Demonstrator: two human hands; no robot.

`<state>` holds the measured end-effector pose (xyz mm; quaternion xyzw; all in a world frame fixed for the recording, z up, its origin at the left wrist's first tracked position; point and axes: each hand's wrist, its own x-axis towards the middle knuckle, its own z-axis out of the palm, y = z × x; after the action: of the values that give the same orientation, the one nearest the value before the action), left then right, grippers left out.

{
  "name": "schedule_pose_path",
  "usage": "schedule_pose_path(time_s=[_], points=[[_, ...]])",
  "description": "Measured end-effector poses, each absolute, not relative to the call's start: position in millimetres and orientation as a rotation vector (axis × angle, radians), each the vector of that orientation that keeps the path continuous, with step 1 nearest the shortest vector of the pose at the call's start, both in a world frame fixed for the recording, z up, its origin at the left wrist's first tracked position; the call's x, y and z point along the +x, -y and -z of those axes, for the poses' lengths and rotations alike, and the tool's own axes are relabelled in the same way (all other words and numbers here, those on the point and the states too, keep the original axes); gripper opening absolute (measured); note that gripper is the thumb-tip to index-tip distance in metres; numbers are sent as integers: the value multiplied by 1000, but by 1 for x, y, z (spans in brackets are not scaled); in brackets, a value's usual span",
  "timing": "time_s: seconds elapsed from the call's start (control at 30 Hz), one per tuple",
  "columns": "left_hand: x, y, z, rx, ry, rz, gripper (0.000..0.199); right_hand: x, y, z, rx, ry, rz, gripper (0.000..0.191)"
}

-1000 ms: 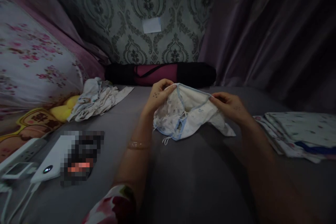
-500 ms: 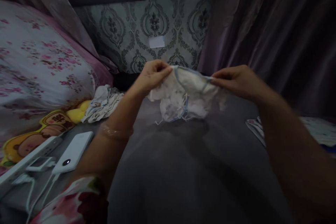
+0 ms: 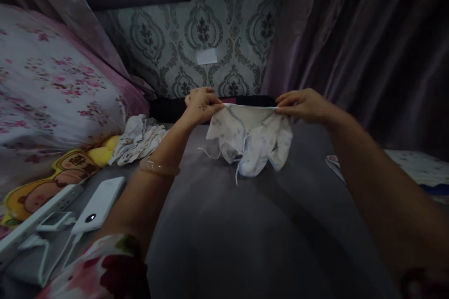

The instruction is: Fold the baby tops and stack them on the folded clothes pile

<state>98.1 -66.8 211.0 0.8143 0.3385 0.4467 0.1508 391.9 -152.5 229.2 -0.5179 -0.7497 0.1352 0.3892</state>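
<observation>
Between my two hands hangs a small white baby top (image 3: 252, 135) with pale blue edging, a faint print and thin tie strings. My left hand (image 3: 203, 105) pinches its upper edge at the left end. At the right end, my right hand (image 3: 301, 105) grips the same edge between thumb and fingers. That edge is drawn nearly straight, and the lower part droops in loose folds above the grey sheet (image 3: 224, 224). Whether its lowest folds touch the sheet I cannot tell.
On the left lie crumpled light clothes (image 3: 138, 140), a yellow cartoon cushion (image 3: 35, 191), a white power bank (image 3: 100, 205) and a power strip (image 3: 38, 219) with cables. Folded pale cloth (image 3: 417, 168) lies on the right. Patterned wall (image 3: 203, 28) and curtains stand behind.
The top's upper edge has come down slightly and is straighter. Its body, bunched and blurred before, now hangs lower with strings dangling. Both hands keep their hold.
</observation>
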Motion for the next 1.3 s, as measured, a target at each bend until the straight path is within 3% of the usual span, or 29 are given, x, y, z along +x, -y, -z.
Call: schedule_pose_path(time_s=[0.33,0.93,1.03,1.2,1.3], points=[[108,56,-203,2157,-749,-1287,23,384,159,-233,-1162,1900,-556,27],[119,39,-186,2018,-992,-1505,22,396,134,-217,-1332,1741,-73,21],[117,46,-189,1954,-882,-1487,27,395,140,-218,-1307,1747,-183,23],[105,72,-199,1839,-628,-1363,29,398,154,-220,-1103,1807,-776,29],[111,75,-197,1816,-578,-1242,22,398,146,-217,-1163,1768,-775,30]])
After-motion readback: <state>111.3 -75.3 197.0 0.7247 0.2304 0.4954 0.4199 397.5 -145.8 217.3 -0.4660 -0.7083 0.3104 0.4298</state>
